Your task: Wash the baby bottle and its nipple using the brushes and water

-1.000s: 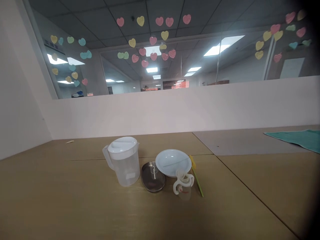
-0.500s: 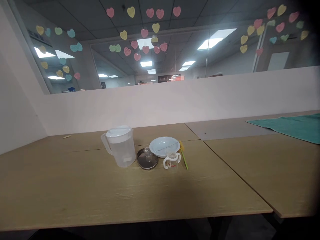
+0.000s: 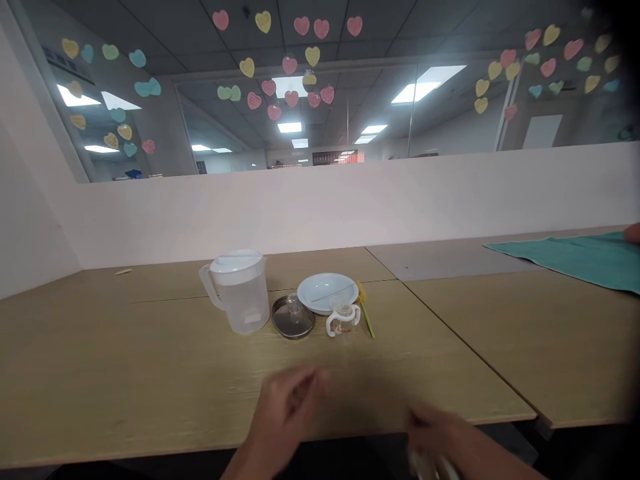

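Observation:
My left hand (image 3: 289, 405) hovers over the near edge of the wooden table (image 3: 125, 373), blurred, fingers loosely spread and holding nothing. My right hand (image 3: 440, 437) is low at the table's front edge, blurred, with a pale patch under it that I cannot identify. Beyond the hands stand a translucent lidded pitcher (image 3: 238, 291), a round metal lid (image 3: 293, 319), a white plate (image 3: 327, 292), a small clear cup with white handles (image 3: 343, 322) and a yellow-green stick (image 3: 367, 315). Neither hand touches any of them.
A teal cloth (image 3: 575, 257) lies on the adjoining table at the right, with a pinkish blur (image 3: 634, 232) at the frame edge. A small wooden stick (image 3: 123, 271) lies at the back left. A white partition (image 3: 320, 207) closes the far side.
Both my hands have come into view from below, over the table's near edge. The view has pulled back and steadied; the objects on the table have not moved.

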Available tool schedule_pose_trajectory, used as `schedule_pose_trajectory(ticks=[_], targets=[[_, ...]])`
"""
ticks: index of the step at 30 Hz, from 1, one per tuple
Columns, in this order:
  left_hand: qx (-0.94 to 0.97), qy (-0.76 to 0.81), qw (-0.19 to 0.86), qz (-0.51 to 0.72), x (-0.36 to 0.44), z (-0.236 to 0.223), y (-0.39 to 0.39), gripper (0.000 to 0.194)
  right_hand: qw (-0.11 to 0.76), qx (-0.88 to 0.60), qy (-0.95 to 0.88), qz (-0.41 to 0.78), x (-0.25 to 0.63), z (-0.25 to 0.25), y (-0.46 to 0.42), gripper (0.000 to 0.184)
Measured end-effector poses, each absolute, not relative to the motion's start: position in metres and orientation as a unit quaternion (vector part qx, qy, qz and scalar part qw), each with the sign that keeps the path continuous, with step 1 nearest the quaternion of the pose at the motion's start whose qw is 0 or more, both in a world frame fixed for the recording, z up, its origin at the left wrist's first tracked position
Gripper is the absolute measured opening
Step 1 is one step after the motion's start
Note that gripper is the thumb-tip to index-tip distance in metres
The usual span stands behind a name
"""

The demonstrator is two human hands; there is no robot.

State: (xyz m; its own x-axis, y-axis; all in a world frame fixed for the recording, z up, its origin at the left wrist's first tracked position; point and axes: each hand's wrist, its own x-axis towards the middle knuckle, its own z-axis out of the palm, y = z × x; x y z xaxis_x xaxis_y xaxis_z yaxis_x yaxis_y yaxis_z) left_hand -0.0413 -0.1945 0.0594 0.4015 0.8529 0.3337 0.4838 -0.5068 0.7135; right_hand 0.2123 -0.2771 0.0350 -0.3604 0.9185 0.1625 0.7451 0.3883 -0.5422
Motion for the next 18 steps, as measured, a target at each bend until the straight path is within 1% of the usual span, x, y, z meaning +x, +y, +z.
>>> schedule_pose_trajectory(ticks=[2,3,5,6,8,9,11,15,17,18], targets=[[0.757,0.357,0.191,0.513,-0.01,0.063,-0.156,0.021,0.331,-0.462,-0.804,0.177,0.205,0.074,-0.247,0.012],[0.744,0.317,0.155,0.567,0.004,0.061,-0.136,0.017,0.386,-0.441,-0.793,0.163,0.201,0.087,-0.226,0.012],[0.723,0.253,0.106,0.634,0.028,0.052,-0.101,0.014,0.505,-0.432,-0.737,0.12,0.193,0.098,-0.176,0.016],[0.703,0.245,0.096,0.661,0.037,0.045,-0.088,0.015,0.561,-0.428,-0.701,0.105,0.189,0.098,-0.15,0.02],[0.654,0.282,0.104,0.694,0.046,0.031,-0.07,0.032,0.633,-0.424,-0.64,0.1,0.181,0.09,-0.105,0.024],[0.646,0.304,0.104,0.692,0.048,0.024,-0.066,0.038,0.645,-0.418,-0.631,0.105,0.178,0.084,-0.088,0.026],[0.682,0.321,0.081,0.652,0.047,0.013,-0.063,0.047,0.64,-0.417,-0.636,0.103,0.173,0.071,-0.068,0.027],[0.765,0.348,0.015,0.542,0.043,-0.003,-0.064,0.063,0.634,-0.422,-0.642,0.089,0.171,0.048,-0.062,0.027],[0.786,0.36,-0.002,0.503,0.046,-0.009,-0.061,0.074,0.633,-0.424,-0.642,0.092,0.173,0.039,-0.062,0.026],[0.792,0.365,-0.003,0.49,0.048,-0.012,-0.058,0.077,0.628,-0.425,-0.645,0.096,0.175,0.036,-0.061,0.025]])
